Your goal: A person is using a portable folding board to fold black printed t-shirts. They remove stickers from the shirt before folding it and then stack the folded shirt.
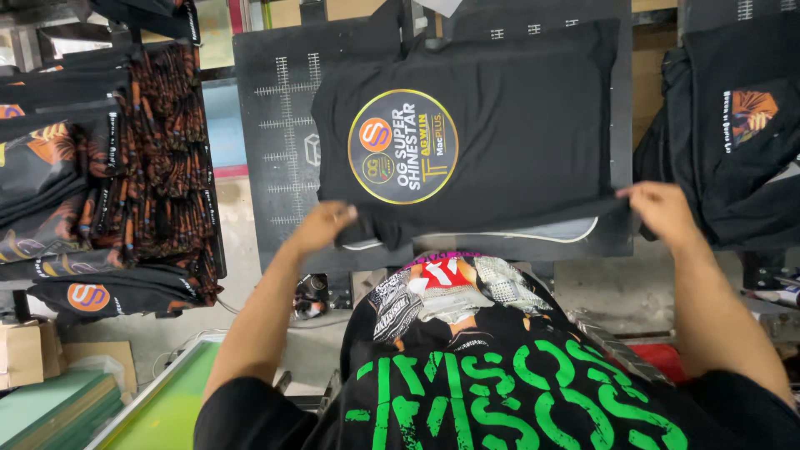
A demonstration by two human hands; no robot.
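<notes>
A black T-shirt (517, 125) with a round multicoloured print lies on a dark flat printing board (275, 133) marked with white grid lines. My left hand (321, 225) grips the shirt's near left edge, fingers closed on the fabric. My right hand (662, 208) pinches the near right edge of the same shirt. The near hem is lifted slightly, showing a white-edged layer beneath. My own black shirt with green lettering fills the bottom of the view.
A tall stack of folded black printed shirts (100, 183) stands at the left. More black shirts (733, 133) hang or pile at the right. A green-meshed printing screen (158, 408) lies at bottom left, beside cardboard boxes (25, 350).
</notes>
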